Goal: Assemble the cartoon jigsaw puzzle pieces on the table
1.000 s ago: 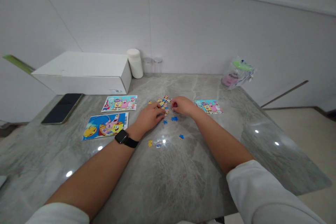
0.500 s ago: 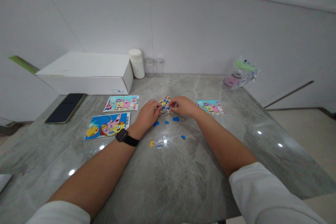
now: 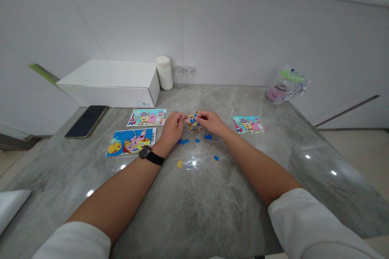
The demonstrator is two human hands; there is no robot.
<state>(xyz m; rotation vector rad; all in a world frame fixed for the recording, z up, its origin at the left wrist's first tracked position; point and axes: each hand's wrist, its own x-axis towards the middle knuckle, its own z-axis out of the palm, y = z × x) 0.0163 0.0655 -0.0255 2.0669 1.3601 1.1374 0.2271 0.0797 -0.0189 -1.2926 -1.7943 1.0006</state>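
Note:
A heap of small jigsaw puzzle pieces (image 3: pixel 193 126), yellow, blue and pink, lies on the grey table between my hands. My left hand (image 3: pixel 174 126) is at the heap's left side, fingers curled and fingertips closed together; what they hold, if anything, is too small to make out. From the right, my right hand (image 3: pixel 211 122) pinches a blue puzzle piece (image 3: pixel 193 120) over the heap with thumb and forefinger. Nearer to me lie several loose pieces: a blue piece (image 3: pixel 208 137), another blue one (image 3: pixel 216 158), a yellow piece (image 3: pixel 180 164) and a pale piece (image 3: pixel 189 166).
Two cartoon picture sheets, one light blue (image 3: pixel 146 117) and one dark blue (image 3: pixel 121 142), lie left; a similar card (image 3: pixel 249 124) lies right. A phone (image 3: pixel 86 121), white box (image 3: pixel 112 97), white bottle (image 3: pixel 164 73), two clear jars (image 3: pixel 184 77) and a plastic bag (image 3: pixel 285 86) stand or lie farther out.
My view has turned slightly left, so everything sits farther right. The fingertips of both hands have shifted a little over the heap, and a blue piece now shows at my right fingertips.

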